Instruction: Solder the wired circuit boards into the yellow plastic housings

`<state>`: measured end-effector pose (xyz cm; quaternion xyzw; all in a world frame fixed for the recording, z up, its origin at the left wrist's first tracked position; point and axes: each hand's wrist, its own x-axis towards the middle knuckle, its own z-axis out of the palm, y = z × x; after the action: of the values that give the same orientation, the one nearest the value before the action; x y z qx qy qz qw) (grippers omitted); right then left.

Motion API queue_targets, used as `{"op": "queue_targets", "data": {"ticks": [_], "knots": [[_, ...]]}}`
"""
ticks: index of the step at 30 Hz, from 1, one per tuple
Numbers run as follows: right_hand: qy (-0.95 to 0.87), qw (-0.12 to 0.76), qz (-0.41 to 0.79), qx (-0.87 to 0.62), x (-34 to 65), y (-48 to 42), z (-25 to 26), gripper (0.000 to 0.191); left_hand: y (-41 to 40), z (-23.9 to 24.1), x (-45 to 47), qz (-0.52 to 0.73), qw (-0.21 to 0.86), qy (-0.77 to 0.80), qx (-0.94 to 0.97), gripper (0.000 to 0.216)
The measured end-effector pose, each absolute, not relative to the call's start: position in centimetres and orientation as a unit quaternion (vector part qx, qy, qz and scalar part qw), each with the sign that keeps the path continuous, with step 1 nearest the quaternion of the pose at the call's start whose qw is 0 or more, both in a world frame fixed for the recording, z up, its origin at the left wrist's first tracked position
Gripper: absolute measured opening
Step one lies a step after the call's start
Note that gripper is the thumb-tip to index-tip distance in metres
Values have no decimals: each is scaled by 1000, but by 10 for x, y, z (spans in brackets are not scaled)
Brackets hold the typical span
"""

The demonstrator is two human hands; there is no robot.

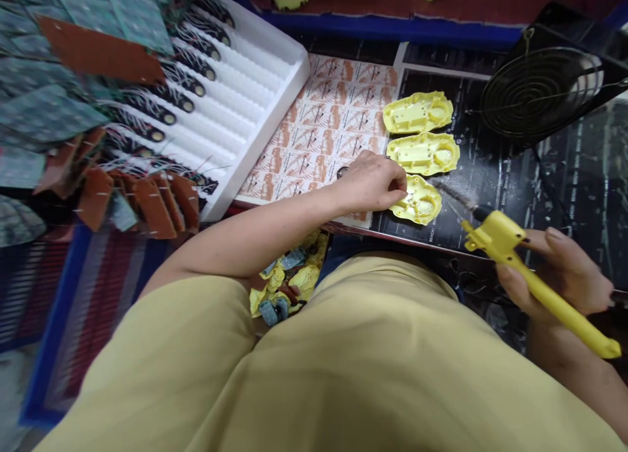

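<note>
My left hand point(373, 180) is closed in a pinch at the left edge of the nearest of three yellow plastic shells point(420, 202); what its fingertips hold is hidden. The other two shells point(422, 153) point(418, 112) lie in a row behind it on the dark work mat point(490, 177). My right hand point(559, 272) grips a yellow soldering iron point(534, 285) by its handle. Its tip points at the near shell from the right, a short way off it.
A white slotted tray point(255, 86) with wired parts sits at the left, beside stacked green circuit boards point(49, 112) and brown boards point(147, 203). A black wire-guard fan point(540, 92) stands at the right. Yellow and blue scraps point(289, 282) lie under the bench edge.
</note>
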<state>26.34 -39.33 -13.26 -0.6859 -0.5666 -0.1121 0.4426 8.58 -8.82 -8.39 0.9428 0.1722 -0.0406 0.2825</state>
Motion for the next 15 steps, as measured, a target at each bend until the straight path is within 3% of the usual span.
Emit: {"op": "queue_targets", "data": {"ticks": [5, 9, 15], "knots": [[-638, 433, -81, -632, 246, -375, -121, 42, -89, -86, 87, -39, 252, 158, 954, 17], [-651, 453, -91, -602, 245, -369, -126, 19, -89, -86, 88, -34, 255, 154, 954, 16], [-680, 399, -99, -607, 251, -371, -135, 6, -90, -87, 89, -34, 259, 161, 952, 14]]}}
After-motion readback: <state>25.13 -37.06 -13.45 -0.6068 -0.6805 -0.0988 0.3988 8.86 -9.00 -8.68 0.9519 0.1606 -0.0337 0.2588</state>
